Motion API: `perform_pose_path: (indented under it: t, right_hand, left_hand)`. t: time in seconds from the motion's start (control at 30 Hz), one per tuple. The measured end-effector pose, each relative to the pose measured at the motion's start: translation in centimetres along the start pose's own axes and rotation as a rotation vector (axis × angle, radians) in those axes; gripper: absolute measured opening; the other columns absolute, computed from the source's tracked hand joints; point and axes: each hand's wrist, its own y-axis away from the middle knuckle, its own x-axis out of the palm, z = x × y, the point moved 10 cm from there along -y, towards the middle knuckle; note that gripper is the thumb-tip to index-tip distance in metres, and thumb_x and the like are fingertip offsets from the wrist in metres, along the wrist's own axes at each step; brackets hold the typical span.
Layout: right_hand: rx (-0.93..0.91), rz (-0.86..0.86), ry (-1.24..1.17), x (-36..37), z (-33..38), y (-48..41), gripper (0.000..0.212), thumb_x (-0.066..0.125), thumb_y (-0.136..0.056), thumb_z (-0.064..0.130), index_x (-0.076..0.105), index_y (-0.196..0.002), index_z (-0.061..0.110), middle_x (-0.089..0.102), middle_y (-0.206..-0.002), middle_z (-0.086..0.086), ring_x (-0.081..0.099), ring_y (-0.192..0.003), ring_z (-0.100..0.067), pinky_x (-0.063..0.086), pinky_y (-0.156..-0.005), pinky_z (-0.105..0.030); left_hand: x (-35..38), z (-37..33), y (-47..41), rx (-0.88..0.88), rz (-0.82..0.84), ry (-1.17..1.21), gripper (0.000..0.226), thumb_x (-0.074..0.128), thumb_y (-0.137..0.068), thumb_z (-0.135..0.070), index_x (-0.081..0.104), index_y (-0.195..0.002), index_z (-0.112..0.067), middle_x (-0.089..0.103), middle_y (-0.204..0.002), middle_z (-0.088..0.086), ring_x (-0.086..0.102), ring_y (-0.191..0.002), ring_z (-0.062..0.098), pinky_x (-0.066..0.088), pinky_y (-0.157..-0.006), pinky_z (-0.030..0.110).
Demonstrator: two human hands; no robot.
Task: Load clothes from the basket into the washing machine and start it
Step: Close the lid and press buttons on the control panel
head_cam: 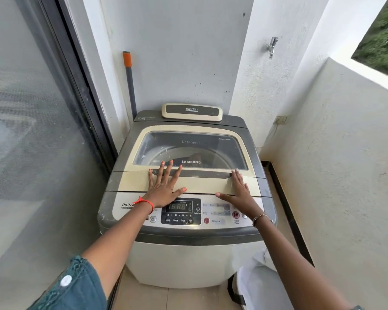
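A top-loading washing machine [188, 260] stands in the corner with its cream lid [134, 180] lying flat and shut. Dark clothes show dimly through the lid's window [202, 148]. My left hand [165, 186] rests flat on the lid's front part, fingers spread, reaching the handle recess. My right hand [241, 191] lies flat on the lid's right front, fingers spread too. Below my hands the control panel [182, 211] shows a lit display reading 1888. A red start/pause button [236, 214] sits on its right. The white basket [262, 285] stands on the floor at the lower right.
A glass sliding door [36, 130] runs along the left. A grey pole with an orange grip [129, 81] leans in the back corner. A tap [272, 47] juts from the right wall, and a low white balcony wall [345, 153] closes the right side.
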Motion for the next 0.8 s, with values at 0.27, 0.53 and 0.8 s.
perform_pose_path:
  t: [0.27,0.53,0.8]
  right_hand:
    - [0.034,0.1,-0.23,-1.0,-2.7,2.5,0.094,0.076,-0.071,0.021,0.017,-0.144,0.02,0.009,-0.149,0.014,0.007,-0.139,-0.004,0.01,-0.112,-0.022]
    - [0.054,0.233,-0.439,-0.8,-4.4,3.2,0.092,0.068,-0.068,-0.014,0.022,-0.142,0.015,0.018,-0.149,0.007,0.018,-0.139,-0.01,0.029,-0.106,-0.016]
    - [0.008,0.41,-0.379,-0.5,-4.5,3.1,0.091,0.062,-0.069,-0.021,0.017,-0.143,0.008,0.012,-0.148,0.007,0.009,-0.138,-0.005,0.008,-0.113,-0.023]
  left_hand:
    - [0.2,-0.4,0.2,-0.028,0.086,0.056,0.075,0.026,-0.092,-0.062,-0.027,-0.139,-0.036,-0.044,-0.144,-0.003,-0.048,-0.122,0.019,-0.026,-0.101,0.055]
    - [0.3,-0.2,0.1,-0.031,0.091,0.091,0.074,0.028,-0.093,-0.06,-0.022,-0.142,-0.037,-0.042,-0.145,-0.005,-0.049,-0.119,0.016,-0.028,-0.101,0.053]
    - [0.2,-0.2,0.2,-0.025,0.091,0.136,0.073,0.029,-0.094,-0.059,-0.022,-0.141,-0.039,-0.041,-0.146,-0.007,-0.049,-0.119,0.013,-0.029,-0.1,0.052]
